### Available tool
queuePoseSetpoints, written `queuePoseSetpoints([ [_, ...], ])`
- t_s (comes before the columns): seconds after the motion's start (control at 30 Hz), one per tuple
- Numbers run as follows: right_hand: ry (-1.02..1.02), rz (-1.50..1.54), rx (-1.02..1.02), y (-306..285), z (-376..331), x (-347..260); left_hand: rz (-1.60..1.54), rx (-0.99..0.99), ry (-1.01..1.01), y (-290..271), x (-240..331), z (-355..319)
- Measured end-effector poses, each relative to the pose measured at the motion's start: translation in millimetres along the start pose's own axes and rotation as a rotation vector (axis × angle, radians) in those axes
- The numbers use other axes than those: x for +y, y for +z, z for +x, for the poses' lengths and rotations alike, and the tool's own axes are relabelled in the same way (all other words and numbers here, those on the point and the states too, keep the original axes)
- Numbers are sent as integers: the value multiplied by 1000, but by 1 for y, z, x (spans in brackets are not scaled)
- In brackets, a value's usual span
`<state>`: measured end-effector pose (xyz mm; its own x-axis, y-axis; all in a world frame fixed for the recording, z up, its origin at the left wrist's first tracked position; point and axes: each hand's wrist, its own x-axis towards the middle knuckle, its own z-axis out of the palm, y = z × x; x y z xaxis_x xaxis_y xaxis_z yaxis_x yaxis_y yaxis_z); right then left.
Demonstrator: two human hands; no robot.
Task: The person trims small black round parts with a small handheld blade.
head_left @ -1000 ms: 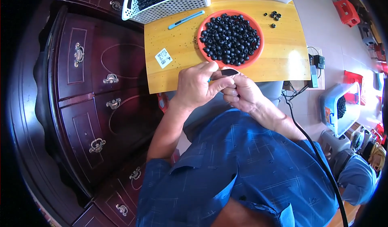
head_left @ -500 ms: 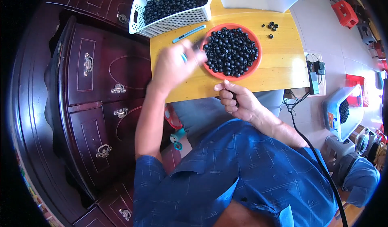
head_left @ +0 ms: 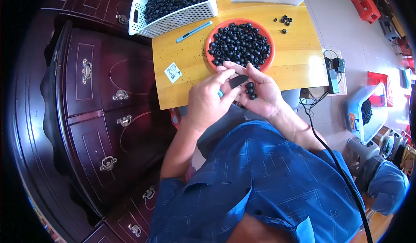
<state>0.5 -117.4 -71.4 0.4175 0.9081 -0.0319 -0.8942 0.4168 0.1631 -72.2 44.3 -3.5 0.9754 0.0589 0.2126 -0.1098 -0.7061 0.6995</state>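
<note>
The right hand [head_left: 260, 93] is held palm up just in front of the near edge of the yellow table [head_left: 299, 65], cupped loosely around a small cluster of black ring-shaped beads [head_left: 250, 90] resting on the palm; the fingers are half curled, not clenched. The left hand [head_left: 208, 102] sits just beside it, touching it at the fingertips, and grips a dark, flat blade-like tool [head_left: 238, 81] whose tip lies over the right palm next to the beads; a blue band shows on one left finger. Directly beyond both hands, an orange bowl [head_left: 211, 37] stands on the table, filled with the same black beads; a white slotted basket [head_left: 190, 15] of more beads stands at the far left corner; a light blue pen-shaped tool [head_left: 193, 31] lies between basket and bowl; a few loose beads [head_left: 284, 20] lie to the right of the bowl; a dark wooden cabinet [head_left: 95, 95] adjoins the table on the left.
</note>
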Motion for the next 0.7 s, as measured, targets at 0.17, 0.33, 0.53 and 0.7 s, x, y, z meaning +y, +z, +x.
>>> queuePoseSetpoints([
  [0.17,-68,-238,233,13,2,10,121,57,57,10,-5,-6],
  [0.33,-65,-233,313,16,3,16,120,81,135,21,-15,-10],
  [0.53,-7,-172,216,-3,-2,13,78,37,63,9,-11,-6],
  [0.7,101,-365,350,-9,-7,8,37,3,34,-5,-11,-6],
])
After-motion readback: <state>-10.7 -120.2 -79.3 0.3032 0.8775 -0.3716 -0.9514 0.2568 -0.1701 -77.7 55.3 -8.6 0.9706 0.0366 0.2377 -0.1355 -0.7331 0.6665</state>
